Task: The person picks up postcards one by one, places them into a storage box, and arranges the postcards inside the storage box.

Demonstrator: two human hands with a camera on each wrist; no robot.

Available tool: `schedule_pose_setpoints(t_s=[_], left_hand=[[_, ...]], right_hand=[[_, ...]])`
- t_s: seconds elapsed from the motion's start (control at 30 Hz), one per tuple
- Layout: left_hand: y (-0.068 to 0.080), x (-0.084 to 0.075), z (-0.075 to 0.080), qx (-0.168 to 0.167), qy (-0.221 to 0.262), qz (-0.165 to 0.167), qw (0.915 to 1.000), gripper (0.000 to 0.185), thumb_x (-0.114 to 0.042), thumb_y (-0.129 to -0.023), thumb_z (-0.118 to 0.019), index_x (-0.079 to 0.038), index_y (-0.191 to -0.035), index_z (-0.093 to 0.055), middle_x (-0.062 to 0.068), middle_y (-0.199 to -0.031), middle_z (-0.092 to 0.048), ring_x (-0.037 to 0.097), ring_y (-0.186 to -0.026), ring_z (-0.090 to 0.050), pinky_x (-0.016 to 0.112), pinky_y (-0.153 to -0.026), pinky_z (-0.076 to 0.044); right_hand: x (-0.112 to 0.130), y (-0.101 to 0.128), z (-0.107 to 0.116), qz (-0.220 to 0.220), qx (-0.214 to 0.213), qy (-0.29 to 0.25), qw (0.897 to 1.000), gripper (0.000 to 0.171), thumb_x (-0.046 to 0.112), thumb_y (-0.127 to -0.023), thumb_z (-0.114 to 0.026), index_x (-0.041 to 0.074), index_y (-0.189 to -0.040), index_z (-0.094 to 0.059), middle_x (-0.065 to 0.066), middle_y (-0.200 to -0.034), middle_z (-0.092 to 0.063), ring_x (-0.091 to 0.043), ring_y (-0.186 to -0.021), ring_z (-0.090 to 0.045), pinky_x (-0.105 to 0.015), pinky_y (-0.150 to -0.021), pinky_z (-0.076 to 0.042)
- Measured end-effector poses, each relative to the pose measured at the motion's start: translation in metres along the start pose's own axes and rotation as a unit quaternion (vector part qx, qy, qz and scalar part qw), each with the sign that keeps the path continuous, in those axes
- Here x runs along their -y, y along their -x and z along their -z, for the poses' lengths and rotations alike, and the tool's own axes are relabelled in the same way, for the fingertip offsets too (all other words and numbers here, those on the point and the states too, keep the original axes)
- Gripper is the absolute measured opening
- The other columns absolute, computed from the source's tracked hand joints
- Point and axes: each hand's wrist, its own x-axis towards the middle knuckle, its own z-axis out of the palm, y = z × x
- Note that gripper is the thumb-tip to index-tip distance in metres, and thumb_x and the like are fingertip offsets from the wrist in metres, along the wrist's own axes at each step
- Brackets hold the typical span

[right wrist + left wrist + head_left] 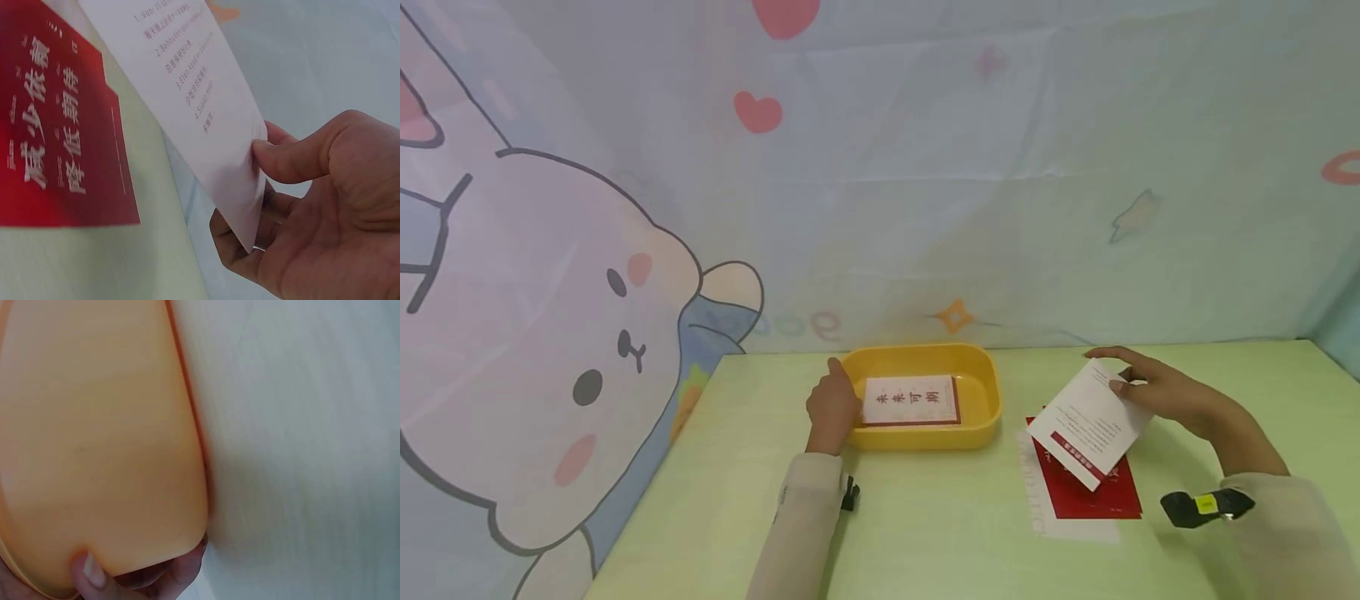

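A yellow tray [977,367] stands mid-table with a white card [910,400] bearing red characters lying in it. My left hand [832,410] grips the tray's left end; in the left wrist view its fingers [94,575] curl under the tray's wall [100,437]. My right hand [1150,390] pinches a white printed card [1086,421] by its edge, lifted and tilted above a red card [1093,492]. The right wrist view shows the thumb [290,159] pressed on that white card [187,94], with the red card [56,125] flat on the table below.
The red card lies on a white sheet [1037,500] on the pale green table [925,533]. A cartoon-printed cloth backdrop [880,167] hangs behind and to the left. Black wrist-camera straps [1206,506] sit on both sleeves.
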Motion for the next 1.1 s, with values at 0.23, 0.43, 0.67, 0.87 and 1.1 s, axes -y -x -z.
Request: schedule_pose_setpoints(t_s=[0.23,0.43,0.67,0.87,1.1], left_hand=[[-0.001,0.0,-0.002,-0.006,-0.005,0.001,1.0,0.042,-0.008,-0.09,-0.062,0.0,-0.127,-0.043,0.021,-0.083,-0.067,0.03,-0.059,-0.062,0.041,-0.05,-0.048],[-0.002,-0.001,-0.003,0.001,-0.004,0.005,1.0,0.044,-0.008,-0.09,-0.062,0.0,-0.129,-0.042,0.02,-0.084,-0.067,0.029,-0.06,-0.061,0.041,-0.051,-0.049],[-0.001,-0.003,-0.001,0.0,-0.001,0.008,1.0,0.042,-0.007,-0.089,-0.064,-0.001,-0.125,-0.043,0.019,-0.084,-0.067,0.029,-0.061,-0.061,0.04,-0.052,-0.05],[0.001,-0.005,0.001,-0.004,-0.007,0.013,0.9999,0.043,-0.009,-0.089,-0.066,0.0,-0.124,-0.044,0.02,-0.087,-0.068,0.031,-0.065,-0.066,0.043,-0.057,-0.055],[0.005,-0.007,0.001,-0.005,-0.003,0.014,0.9999,0.042,-0.009,-0.088,-0.068,-0.001,-0.121,-0.044,0.02,-0.084,-0.067,0.032,-0.065,-0.066,0.045,-0.058,-0.056]], right_hand=[[0.011,-0.009,-0.009,0.007,-0.041,-0.049,0.998,0.055,0.023,-0.105,-0.045,0.011,-0.153,-0.021,-0.028,-0.131,-0.044,-0.028,-0.104,-0.057,-0.037,-0.086,-0.046],[0.018,-0.02,-0.016,0.008,-0.076,-0.089,0.993,0.06,0.021,-0.106,-0.04,0.018,-0.159,-0.012,-0.03,-0.135,-0.04,-0.035,-0.11,-0.053,-0.035,-0.085,-0.049],[0.036,-0.03,-0.028,0.01,-0.093,-0.128,0.987,0.06,0.02,-0.106,-0.041,0.014,-0.159,-0.013,-0.031,-0.14,-0.037,-0.035,-0.112,-0.052,-0.024,-0.082,-0.05],[0.061,-0.041,-0.041,0.013,-0.099,-0.131,0.986,0.061,0.019,-0.105,-0.044,0.009,-0.157,-0.013,-0.03,-0.139,-0.04,-0.035,-0.112,-0.054,-0.021,-0.082,-0.05],[0.093,-0.055,-0.062,-0.001,-0.09,-0.104,0.991,0.06,0.022,-0.104,-0.049,0.009,-0.154,-0.02,-0.029,-0.137,-0.046,-0.036,-0.11,-0.058,-0.041,-0.094,-0.051]])
